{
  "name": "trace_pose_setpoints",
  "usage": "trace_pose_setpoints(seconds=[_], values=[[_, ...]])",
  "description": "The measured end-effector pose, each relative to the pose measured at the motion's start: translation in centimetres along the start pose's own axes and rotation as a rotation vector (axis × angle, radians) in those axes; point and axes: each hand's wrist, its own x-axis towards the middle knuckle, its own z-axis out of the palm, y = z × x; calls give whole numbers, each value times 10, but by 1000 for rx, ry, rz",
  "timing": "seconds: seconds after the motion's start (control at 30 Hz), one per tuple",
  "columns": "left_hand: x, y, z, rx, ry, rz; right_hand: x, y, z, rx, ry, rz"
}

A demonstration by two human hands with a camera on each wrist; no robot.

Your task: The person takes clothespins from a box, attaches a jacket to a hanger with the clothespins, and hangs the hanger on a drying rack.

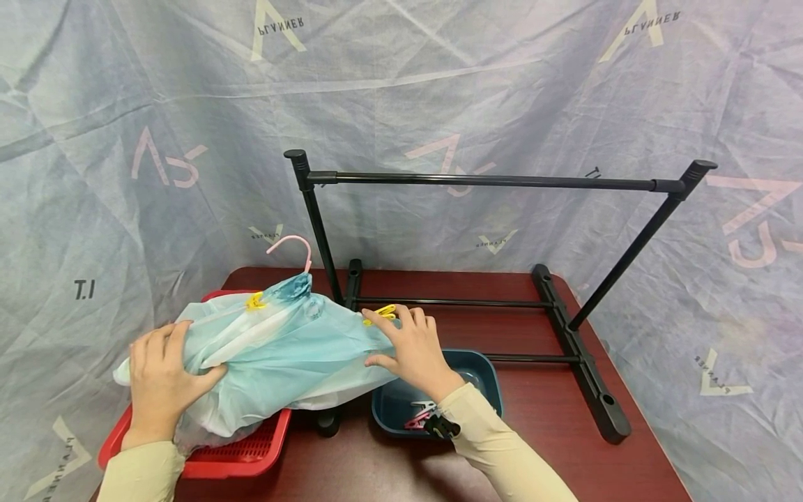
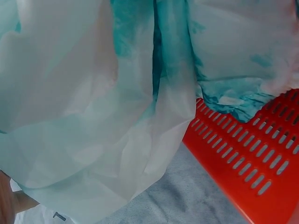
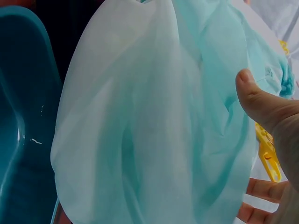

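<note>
Your blue-and-white garment [image 1: 282, 355] lies at lower left of the frame, between your hands: your left hand [image 1: 159, 380] spreads on its left end, your right hand [image 1: 414, 348] opens wide at its right end, near a yellow clip [image 1: 388, 311]. The red basket [image 1: 271, 453] sits beneath.

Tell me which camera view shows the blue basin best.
The head view: it shows most of the blue basin and clips inside. The right wrist view shows only part of its rim and interior; the left wrist view, none.
</note>
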Motion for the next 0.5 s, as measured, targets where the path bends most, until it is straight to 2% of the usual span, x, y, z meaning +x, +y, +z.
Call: trace_pose_setpoints(seconds=[0.5], values=[[-1,-1,-2,-15,-63,-7,-1,-3,3,-23,-49,-7]])
